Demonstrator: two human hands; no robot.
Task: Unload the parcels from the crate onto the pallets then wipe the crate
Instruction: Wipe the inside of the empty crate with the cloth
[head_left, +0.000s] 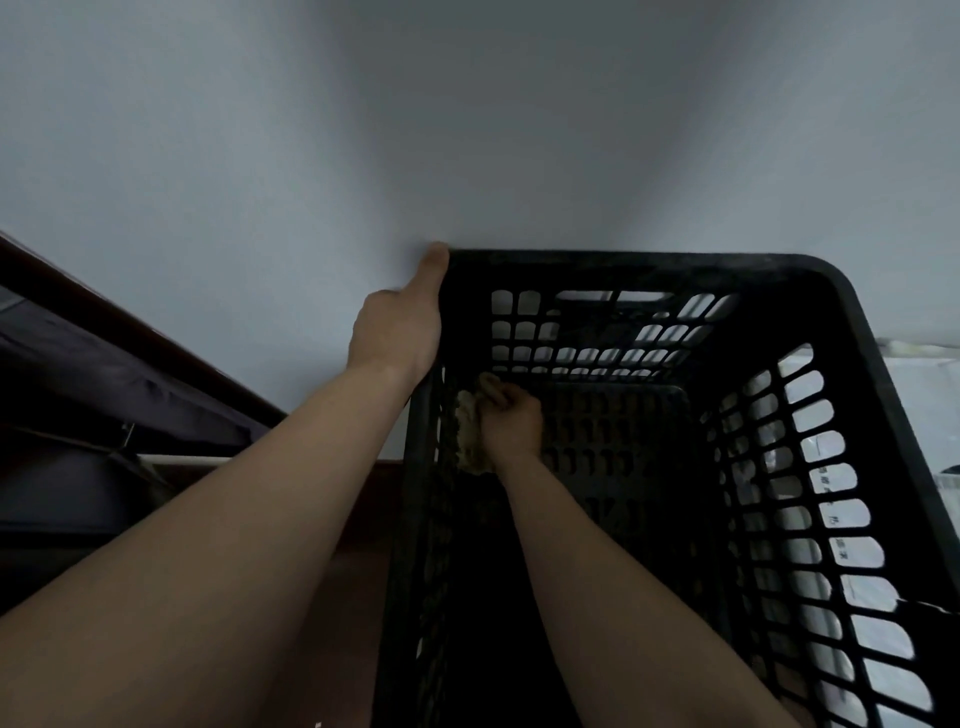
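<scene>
A black plastic crate (649, 265) with latticed walls fills the right half of the view, and no parcel shows inside it. My left hand (397, 325) grips the crate's far left rim, thumb up at the corner. My right hand (511, 423) is down inside the crate, fingers curled round a crumpled beige cloth (470, 434) that presses against the inner left wall near the bottom. The crate's floor is dark and partly hidden by my right forearm.
A pale wall (467, 130) rises right behind the crate. White plastic-wrapped parcels (919, 384) lie to the right, seen past the rim and through the lattice. Dark furniture with a brown edge (130, 332) stands at the left.
</scene>
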